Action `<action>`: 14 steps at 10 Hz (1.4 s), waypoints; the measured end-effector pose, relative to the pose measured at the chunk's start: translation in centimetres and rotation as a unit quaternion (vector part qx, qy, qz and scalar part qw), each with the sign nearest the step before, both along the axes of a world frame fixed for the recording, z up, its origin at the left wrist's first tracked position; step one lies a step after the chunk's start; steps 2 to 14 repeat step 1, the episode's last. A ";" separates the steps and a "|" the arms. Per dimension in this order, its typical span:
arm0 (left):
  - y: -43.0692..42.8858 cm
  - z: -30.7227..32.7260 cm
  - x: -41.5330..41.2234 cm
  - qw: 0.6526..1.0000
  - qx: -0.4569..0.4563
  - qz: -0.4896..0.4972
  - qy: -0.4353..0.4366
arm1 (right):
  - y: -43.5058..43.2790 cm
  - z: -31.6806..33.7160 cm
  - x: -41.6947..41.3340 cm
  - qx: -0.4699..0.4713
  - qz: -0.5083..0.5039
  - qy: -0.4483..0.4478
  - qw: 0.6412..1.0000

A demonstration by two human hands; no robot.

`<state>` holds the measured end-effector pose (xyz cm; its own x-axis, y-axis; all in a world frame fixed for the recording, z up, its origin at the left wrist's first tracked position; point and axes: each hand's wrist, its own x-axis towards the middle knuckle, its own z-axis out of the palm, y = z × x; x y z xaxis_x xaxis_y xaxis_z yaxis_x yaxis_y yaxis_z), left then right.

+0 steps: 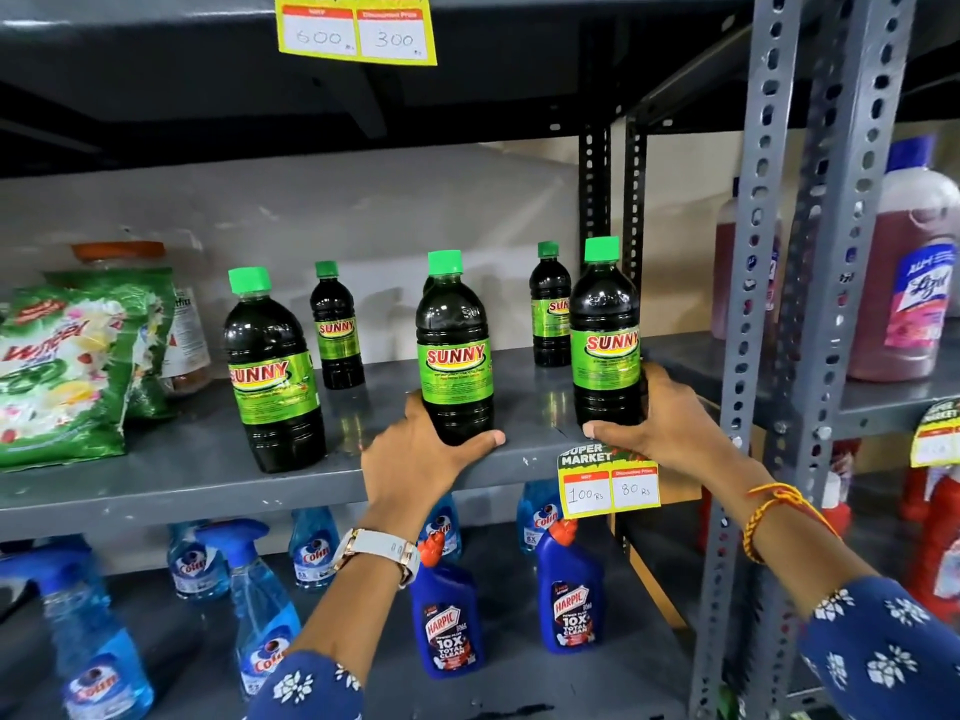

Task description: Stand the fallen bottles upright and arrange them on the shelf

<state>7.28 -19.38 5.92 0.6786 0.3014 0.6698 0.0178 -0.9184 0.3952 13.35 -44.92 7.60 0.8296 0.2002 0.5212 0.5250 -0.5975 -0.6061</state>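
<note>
Several dark Sunny bottles with green caps stand upright on the grey shelf (182, 475). My left hand (415, 454) grips the base of the middle Sunny bottle (454, 350) near the front edge. My right hand (660, 423) is wrapped around the lower part of the right Sunny bottle (605, 330) at the shelf's right end. A third large bottle (272, 371) stands to the left, untouched. Two smaller bottles stand further back, the first small bottle (336, 324) left of centre, the second small bottle (549, 304) partly behind the right bottle.
Green Wheel detergent bags (67, 366) and a jar lie at the shelf's left. A slotted steel upright (748, 304) stands right of my right hand. A price tag (608, 485) hangs on the shelf edge. Colin sprays (260, 615) and Harpic bottles (449, 626) fill the shelf below.
</note>
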 end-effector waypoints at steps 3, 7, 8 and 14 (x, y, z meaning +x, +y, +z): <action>-0.2 -0.8 -0.9 0.999 0.034 0.021 -0.004 | -0.2 -0.5 -0.6 0.065 -0.050 -0.012 0.997; -0.2 -0.8 -0.9 0.999 0.034 0.021 -0.004 | -0.2 -0.5 -0.6 0.065 -0.050 -0.012 0.997; -0.2 -0.8 -0.9 0.999 0.034 0.021 -0.004 | -0.2 -0.5 -0.6 0.065 -0.050 -0.012 0.997; -0.2 -0.8 -0.9 0.999 0.034 0.021 -0.004 | -0.2 -0.5 -0.6 0.065 -0.050 -0.012 0.997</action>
